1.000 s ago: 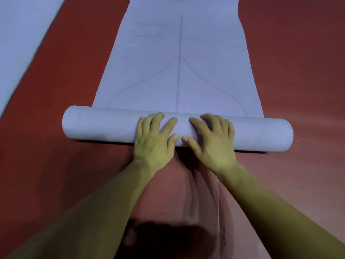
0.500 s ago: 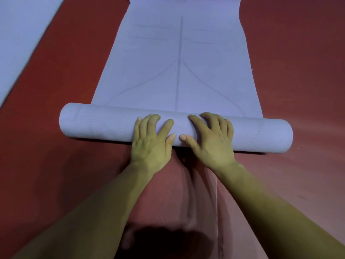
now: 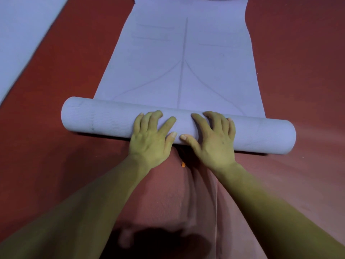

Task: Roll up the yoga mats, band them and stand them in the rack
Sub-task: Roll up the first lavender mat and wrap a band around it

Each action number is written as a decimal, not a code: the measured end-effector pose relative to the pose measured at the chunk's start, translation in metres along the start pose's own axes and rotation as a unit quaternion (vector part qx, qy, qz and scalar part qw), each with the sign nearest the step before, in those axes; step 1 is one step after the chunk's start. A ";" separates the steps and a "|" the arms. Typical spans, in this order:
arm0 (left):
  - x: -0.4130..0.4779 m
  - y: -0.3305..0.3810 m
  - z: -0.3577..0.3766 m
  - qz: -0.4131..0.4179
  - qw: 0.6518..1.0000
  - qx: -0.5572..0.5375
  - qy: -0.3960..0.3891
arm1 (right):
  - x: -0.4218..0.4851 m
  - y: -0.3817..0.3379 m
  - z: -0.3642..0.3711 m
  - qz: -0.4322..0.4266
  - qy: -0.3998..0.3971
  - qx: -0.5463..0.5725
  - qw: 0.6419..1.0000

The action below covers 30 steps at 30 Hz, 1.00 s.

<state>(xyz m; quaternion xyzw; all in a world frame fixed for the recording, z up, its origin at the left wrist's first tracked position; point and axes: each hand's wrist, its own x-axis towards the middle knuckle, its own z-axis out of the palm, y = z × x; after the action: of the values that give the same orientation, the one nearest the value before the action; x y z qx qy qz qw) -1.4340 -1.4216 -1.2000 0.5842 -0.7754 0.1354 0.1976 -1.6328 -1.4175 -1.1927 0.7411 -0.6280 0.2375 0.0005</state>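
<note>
From the head view, a lavender yoga mat [image 3: 186, 62] lies lengthwise on a red floor [image 3: 56, 75], partly rolled. Its roll [image 3: 104, 118] sits across the frame as a thick cylinder, the left end a little farther from the camera than the right. The flat stretch runs from the roll's far side to the top edge of the picture. Faint lines show on it: one straight down the middle and two curves branching off to either side.

Both hands rest palm-down on the middle of the roll, side by side. The left hand [image 3: 149, 139] has its fingers [image 3: 155, 116] spread apart and laid over the crown of the roll, tips reaching toward the far side. The right hand [image 3: 214, 141] mirrors it, fingers splayed over the top. The two thumbs point at each other on the near face, close but not touching. Neither hand closes round the roll – they press on it flat.

Bare forearms [image 3: 104, 193] come in from the bottom corners. A small orange scrap [image 3: 183, 164] lies on the floor just behind the roll, between the wrists. A second mat [image 3: 22, 34], pale lavender, lies flat in the upper left corner – well apart.
</note>
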 end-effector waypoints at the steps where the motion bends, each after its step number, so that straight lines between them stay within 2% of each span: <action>1: 0.000 0.001 0.001 -0.004 1.000 -0.001 -0.001 | 0.002 -0.001 0.000 0.000 -0.002 0.001 1.000; 5: 0.011 0.005 0.006 -0.031 0.999 -0.010 -0.001 | 0.006 -0.003 -0.003 0.015 0.001 0.012 1.000; 9: 0.023 0.000 0.006 -0.024 0.999 -0.025 -0.009 | -0.004 -0.009 0.007 0.000 0.031 0.000 1.000; 13: 0.019 -0.004 0.009 -0.027 0.999 -0.035 0.019 | 0.011 -0.003 0.008 -0.006 0.025 -0.004 1.000; 18: 0.018 -0.015 0.014 -0.013 0.999 -0.031 -0.014 | 0.033 -0.006 -0.001 -0.003 -0.014 -0.031 0.999; 22: 0.033 -0.016 0.013 -0.022 0.997 -0.059 -0.034 | 0.034 -0.016 0.000 -0.015 0.005 -0.043 0.999; 26: 0.039 -0.023 0.016 -0.028 0.997 -0.047 -0.051 | 0.044 -0.020 -0.001 0.006 -0.054 -0.042 0.998; 30: 0.047 -0.031 0.016 -0.069 0.994 -0.036 -0.079 | 0.071 -0.035 -0.027 0.047 -0.172 -0.074 0.981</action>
<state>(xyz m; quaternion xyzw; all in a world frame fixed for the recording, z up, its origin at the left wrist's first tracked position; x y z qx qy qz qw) -1.4175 -1.4771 -1.1928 0.6381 -0.7506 0.0469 0.1650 -1.6028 -1.4684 -1.1336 0.7385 -0.6686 0.0595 -0.0635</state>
